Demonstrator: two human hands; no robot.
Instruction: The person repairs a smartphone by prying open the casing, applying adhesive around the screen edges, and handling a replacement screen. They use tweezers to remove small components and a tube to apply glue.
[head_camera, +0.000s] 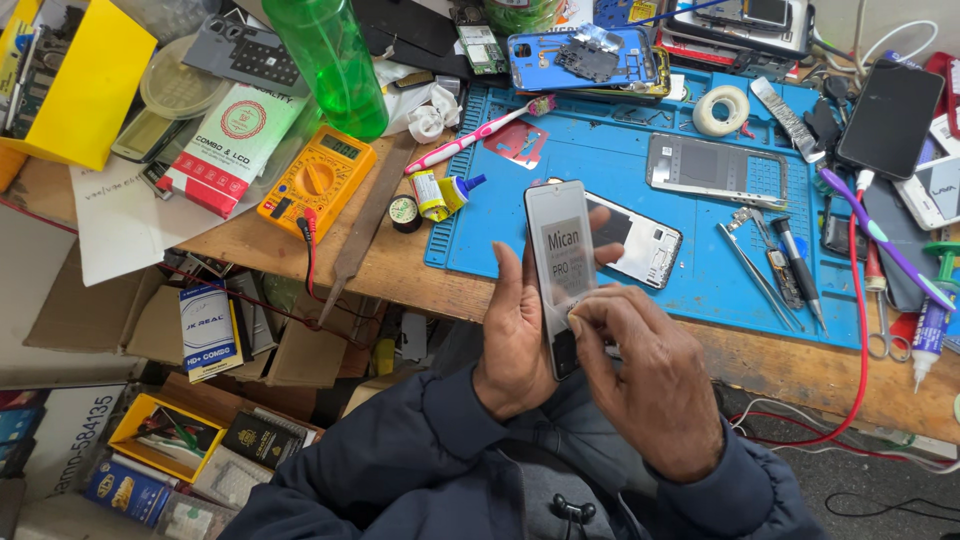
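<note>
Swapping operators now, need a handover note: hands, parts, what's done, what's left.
Left hand grips the phone screen panel upright over the bench edge. Right hand pinches at the protective film near the panel's lower edge, thumb and finger on it. The opened phone body lies on the blue work mat, tweezers and screwdriver to its right. Done: panel is out and in hand. Left: film is still on; panel is not yet on the body.
</note>
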